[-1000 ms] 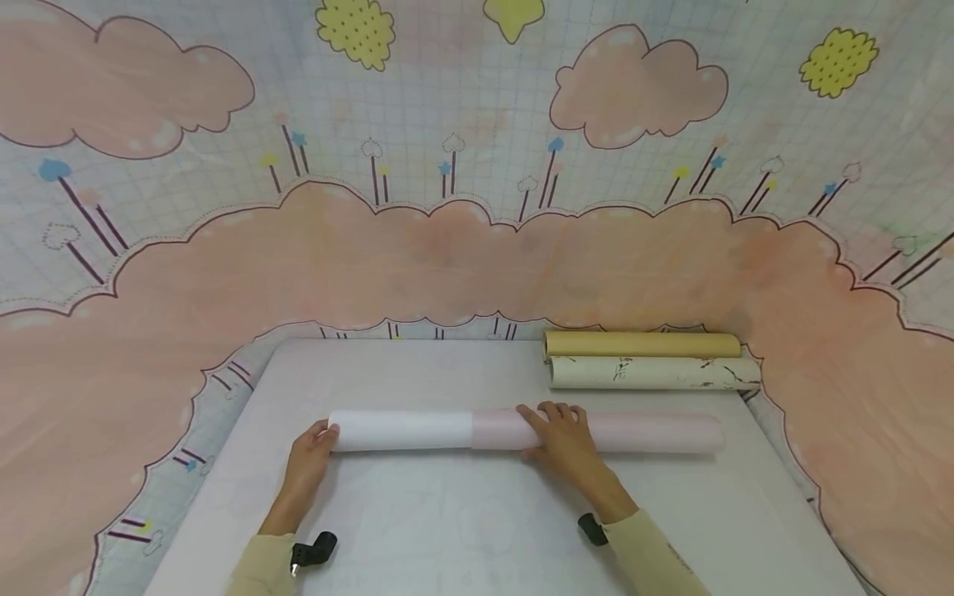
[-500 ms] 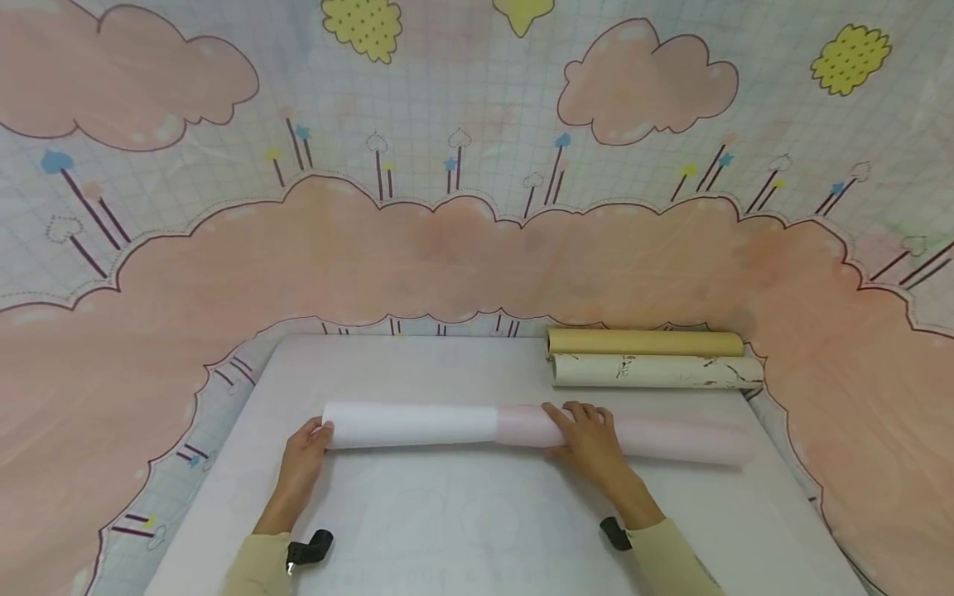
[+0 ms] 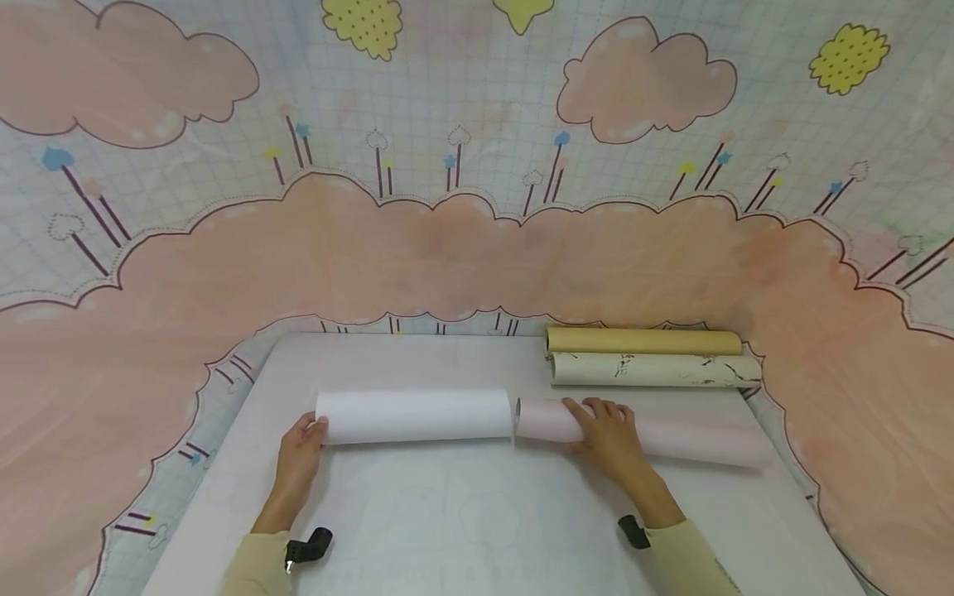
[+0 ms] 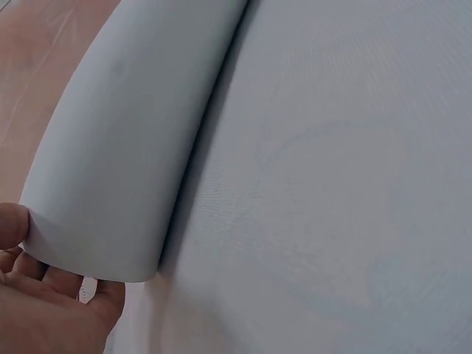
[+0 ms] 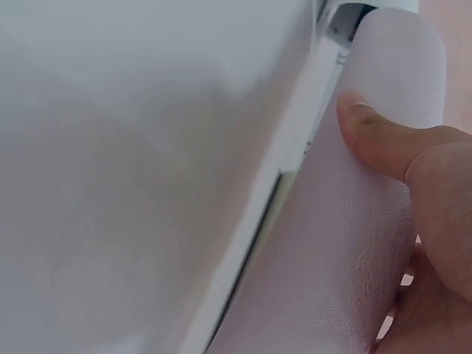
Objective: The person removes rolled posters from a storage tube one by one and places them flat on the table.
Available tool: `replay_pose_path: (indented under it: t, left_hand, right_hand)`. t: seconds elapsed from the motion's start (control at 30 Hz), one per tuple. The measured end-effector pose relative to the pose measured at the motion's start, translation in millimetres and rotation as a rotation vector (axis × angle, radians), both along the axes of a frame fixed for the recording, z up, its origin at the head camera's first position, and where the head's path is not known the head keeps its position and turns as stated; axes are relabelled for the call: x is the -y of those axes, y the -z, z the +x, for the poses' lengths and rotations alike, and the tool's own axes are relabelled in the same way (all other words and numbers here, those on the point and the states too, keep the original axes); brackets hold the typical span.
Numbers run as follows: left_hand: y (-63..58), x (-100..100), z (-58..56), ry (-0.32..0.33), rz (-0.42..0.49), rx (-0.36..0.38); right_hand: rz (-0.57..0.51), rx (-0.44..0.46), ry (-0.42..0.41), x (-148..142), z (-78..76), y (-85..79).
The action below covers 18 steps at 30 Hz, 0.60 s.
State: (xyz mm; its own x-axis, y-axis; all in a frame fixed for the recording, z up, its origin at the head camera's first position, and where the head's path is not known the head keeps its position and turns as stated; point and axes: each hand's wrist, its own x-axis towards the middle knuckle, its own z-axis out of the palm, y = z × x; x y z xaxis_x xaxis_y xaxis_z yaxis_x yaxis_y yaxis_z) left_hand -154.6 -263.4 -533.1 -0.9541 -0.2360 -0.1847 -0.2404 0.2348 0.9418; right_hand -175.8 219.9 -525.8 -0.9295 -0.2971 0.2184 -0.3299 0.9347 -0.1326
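My left hand (image 3: 298,459) pinching the white roll (image 3: 417,415) at its nine o'clock end, my right hand (image 3: 609,440) clasping the pink roll (image 3: 704,437), patterned roll (image 3: 659,371) at its twelve o'clock

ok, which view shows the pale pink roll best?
Head: both ends of the pale pink roll show, the right hand covering part. Right wrist: closer, surface texture clear, but one end is cut off. Left wrist: none of it.

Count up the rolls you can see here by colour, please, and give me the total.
White roll: 1
Pale pink roll: 1
Yellow roll: 1
Cream roll with dark markings: 1
Total: 4
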Motion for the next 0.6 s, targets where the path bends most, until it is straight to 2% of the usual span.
replay_pose_path:
  t: [0.6]
  left_hand:
    - [-6.6, 4, 3.8, -0.076, -0.006, -0.049]
  right_hand:
    - [0.015, -0.041, -0.033, -39, -14.8, -6.3]
